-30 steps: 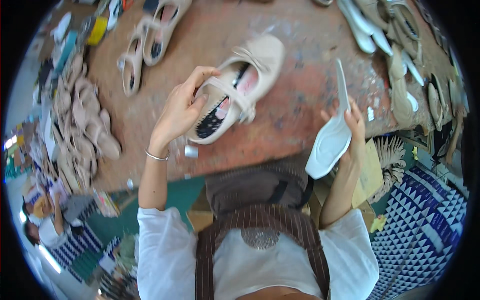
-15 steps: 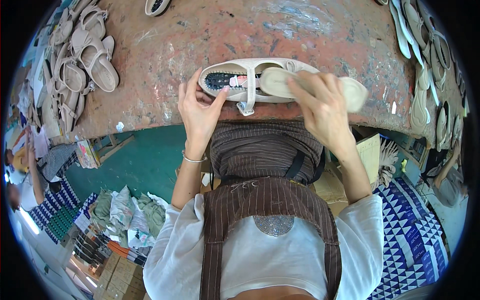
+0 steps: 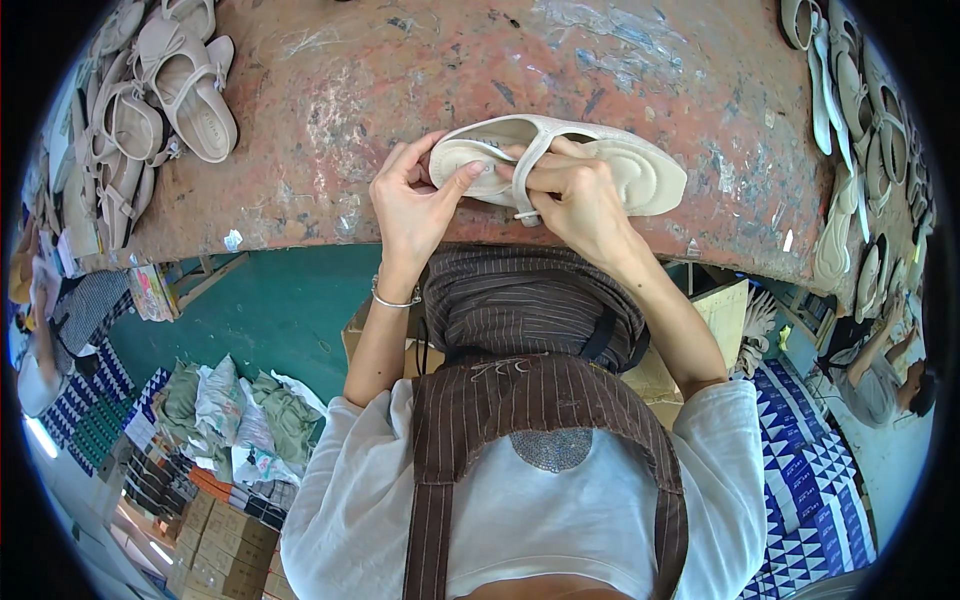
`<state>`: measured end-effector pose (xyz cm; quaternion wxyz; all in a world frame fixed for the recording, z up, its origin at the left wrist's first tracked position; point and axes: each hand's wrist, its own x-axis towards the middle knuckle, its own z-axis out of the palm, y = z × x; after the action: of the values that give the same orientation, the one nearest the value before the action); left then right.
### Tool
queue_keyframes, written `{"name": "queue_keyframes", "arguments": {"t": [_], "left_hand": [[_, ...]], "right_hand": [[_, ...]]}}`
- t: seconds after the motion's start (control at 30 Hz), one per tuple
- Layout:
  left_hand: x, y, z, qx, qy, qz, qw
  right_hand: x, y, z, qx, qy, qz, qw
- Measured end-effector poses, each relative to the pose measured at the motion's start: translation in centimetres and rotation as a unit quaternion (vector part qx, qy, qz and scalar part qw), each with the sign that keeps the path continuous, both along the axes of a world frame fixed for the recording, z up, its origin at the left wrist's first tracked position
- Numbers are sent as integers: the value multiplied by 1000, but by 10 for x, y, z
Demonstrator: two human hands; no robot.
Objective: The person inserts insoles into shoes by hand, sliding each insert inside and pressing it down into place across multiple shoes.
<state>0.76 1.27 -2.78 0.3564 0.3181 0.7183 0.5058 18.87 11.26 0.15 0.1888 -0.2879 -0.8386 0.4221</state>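
Observation:
A beige strapped shoe [image 3: 536,165] lies near the front edge of the worktable, its heel end to the left. A cream padded insole [image 3: 645,178] runs through it beneath the strap, with its wide front end lying over the toe area and its other end in the heel. My left hand [image 3: 412,212] closes round the heel, thumb inside against the insole. The closed fingers of my right hand [image 3: 592,205] reach in at the strap and grip the insole; the fingertips are partly hidden.
Beige shoes [image 3: 190,90] are heaped on the table's left side. More shoes [image 3: 878,140] and pale insoles [image 3: 838,215] lie along the right. The scuffed reddish table [image 3: 330,120] curves before me. Patterned blue-and-white boxes [image 3: 810,480] stand low on the right; another person [image 3: 880,380] sits beyond.
The insole has moved left under the strap and now covers the shoe's dark inner bottom at the heel. My right hand has followed it to the strap. The shoe has shifted slightly right.

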Motion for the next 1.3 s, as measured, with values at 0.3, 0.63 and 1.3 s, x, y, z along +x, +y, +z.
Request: {"name": "queue_keyframes", "arguments": {"t": [0.3,0.63,1.3], "left_hand": [[1,2,2,-15,-15,15,1000],[2,9,6,-36,36,14,999],[3,15,4,-69,173,-8,982]], "right_hand": [[1,0,7,31,-49,-49,997],[-8,-8,-5,17,-39,-66,997],[25,-19,3,245,-197,-36,949]]}}
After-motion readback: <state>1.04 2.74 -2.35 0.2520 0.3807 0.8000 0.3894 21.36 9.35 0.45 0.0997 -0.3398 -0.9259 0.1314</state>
